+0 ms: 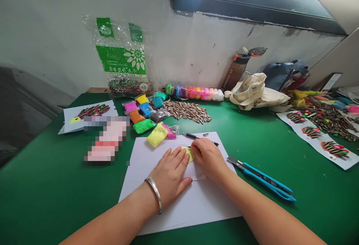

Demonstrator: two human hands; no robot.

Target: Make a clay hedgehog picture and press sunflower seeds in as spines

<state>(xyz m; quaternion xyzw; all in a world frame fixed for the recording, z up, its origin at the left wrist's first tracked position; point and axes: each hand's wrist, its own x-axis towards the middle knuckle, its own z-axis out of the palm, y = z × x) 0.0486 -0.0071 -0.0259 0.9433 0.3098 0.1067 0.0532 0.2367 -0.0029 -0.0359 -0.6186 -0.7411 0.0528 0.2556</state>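
Two bare forearms [112, 220] reach in from the bottom of the view, the left one wearing a silver bangle [155, 194] at the wrist. The left hand [169, 174] lies nearly flat on a white paper sheet [213, 207], its fingers [175, 156] slightly spread and pressing down, seemingly to pin the sheet in place. The right hand [209, 157] sits just beside it, its fingers [198, 146] curled and drawn together over a patch of yellow modelling clay [188, 151]. Those fingertips are mostly hidden, so they may be pinching the clay or only pressing it; I cannot tell which. The clay lies on the sheet between the two hands, near its far edge.

A slim dark pen [193, 136] rests across that far edge, just beyond the right hand. A blue snap-off utility knife [263, 179] lies on the green work mat [56, 189] just past the sheet's right edge, its blade end toward the paper and within easy reach of the right hand. Beyond the sheet, a bag of yellow clay [157, 135] and other coloured clay packets sit close to a heap of striped sunflower seeds [187, 111], leaving them near at hand.
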